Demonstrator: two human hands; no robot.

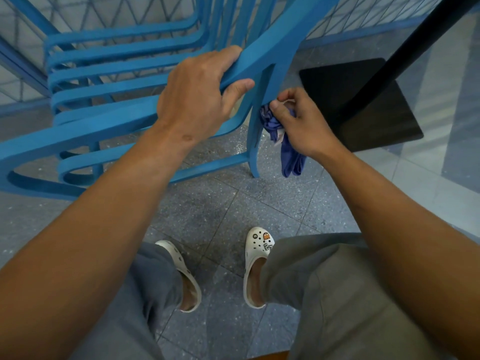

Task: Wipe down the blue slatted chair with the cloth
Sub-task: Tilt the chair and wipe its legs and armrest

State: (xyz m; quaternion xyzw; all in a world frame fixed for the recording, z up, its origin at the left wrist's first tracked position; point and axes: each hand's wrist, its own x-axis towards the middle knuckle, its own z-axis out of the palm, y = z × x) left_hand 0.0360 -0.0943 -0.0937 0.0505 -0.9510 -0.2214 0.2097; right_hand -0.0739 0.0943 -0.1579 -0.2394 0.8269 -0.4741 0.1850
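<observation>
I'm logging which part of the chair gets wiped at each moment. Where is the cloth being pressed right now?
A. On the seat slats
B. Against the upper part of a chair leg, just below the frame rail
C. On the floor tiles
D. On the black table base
B: the right hand bunches the purple cloth against the top of the blue chair's leg, while the left hand grips the frame rail above.

Soft, even daylight, with pale glare on the floor at right; shadows are faint, and the wide lens bends the edges.
</observation>
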